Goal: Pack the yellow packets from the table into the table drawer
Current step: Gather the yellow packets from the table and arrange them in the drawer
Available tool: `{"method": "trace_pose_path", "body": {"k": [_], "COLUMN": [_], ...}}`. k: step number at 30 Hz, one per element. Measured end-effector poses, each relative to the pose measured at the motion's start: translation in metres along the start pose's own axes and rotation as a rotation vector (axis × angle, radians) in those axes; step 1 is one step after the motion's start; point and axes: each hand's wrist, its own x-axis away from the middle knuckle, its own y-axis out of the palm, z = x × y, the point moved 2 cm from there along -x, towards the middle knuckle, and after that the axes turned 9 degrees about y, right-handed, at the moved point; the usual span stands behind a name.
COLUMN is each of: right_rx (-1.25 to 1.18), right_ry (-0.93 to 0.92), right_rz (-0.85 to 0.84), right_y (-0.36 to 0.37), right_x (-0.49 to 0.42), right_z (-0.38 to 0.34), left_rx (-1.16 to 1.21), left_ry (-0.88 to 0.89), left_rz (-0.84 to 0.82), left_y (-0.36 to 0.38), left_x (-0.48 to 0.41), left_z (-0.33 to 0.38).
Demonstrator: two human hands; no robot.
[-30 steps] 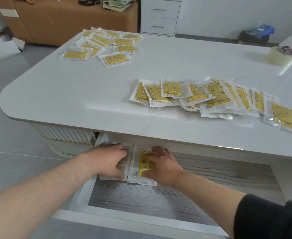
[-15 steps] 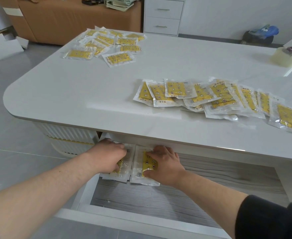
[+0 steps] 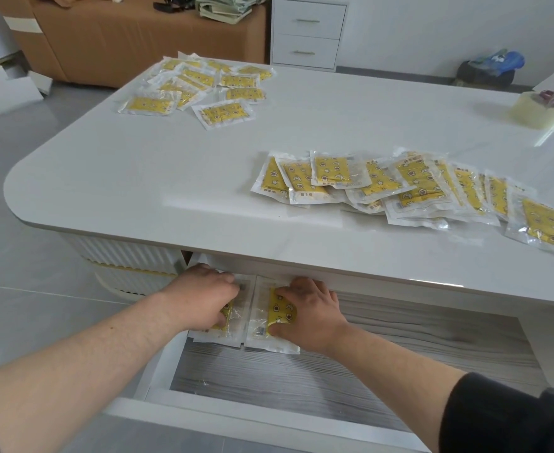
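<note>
Tabletop (image 3: 171, 178) front edge overhangs the drawer's (image 3: 334, 380) far-left corner, so your fingertips are partly hidden. Loose packets (image 3: 409, 188) lie near the front-right edge, with a second pile (image 3: 203, 89) at the far-left corner. Your left hand (image 3: 203, 299) curls over the left stack (image 3: 236, 322); your right hand (image 3: 308, 313) grips the right stack (image 3: 280, 310) — stacks side by side.

Drawer (image 3: 301, 387) rear under tabletop (image 3: 171, 191) — left hand (image 3: 203, 299), right hand (image 3: 311, 312) half-cover packets (image 3: 280, 313).
</note>
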Motion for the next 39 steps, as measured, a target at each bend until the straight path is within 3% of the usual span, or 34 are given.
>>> {"method": "trace_pose_path", "body": {"k": [4, 9, 12, 16, 21, 24, 31, 39], "right_rx": [-0.049, -0.158, -0.251, -0.361, -0.545, -0.723, -1.204, -1.238], "right_ry": [0.005, -0.094, -0.137, -0.165, -0.153, -0.101, 0.17, 0.297], "right_rz": [-0.02, -0.057, -0.118, -0.214, -0.334, -0.305, -0.176, -0.076], "right_y": [-0.007, -0.022, -0.035, -0.046, -0.069, -0.107, -0.223, -0.394], "right_x": [0.002, 0.008, 0.015, 0.027, 0.052, 0.072, 0.146, 0.245], "right_z": [-0.003, -0.004, -0.002, 0.0, -0.008, -0.017, -0.063, -0.148], "left_rx": [0.082, 0.368, 0.631, 1.06, 1.305, 1.397, 1.794, 1.919], "left_ry": [-0.008, -0.059, -0.12, -0.059, -0.075, -0.112, -0.367, -0.401], "left_rz": [0.011, 0.122, 0.191, 0.28, 0.365, 0.386, 0.74, 0.742], "left_y": [0.001, -0.02, -0.032, -0.03, -0.047, -0.076, -0.185, -0.345], "left_x": [0.001, 0.011, 0.027, 0.049, 0.071, 0.089, 0.161, 0.255], "left_z": [-0.002, -0.004, -0.002, 0.001, 0.004, 0.01, 0.019, -0.022]}}
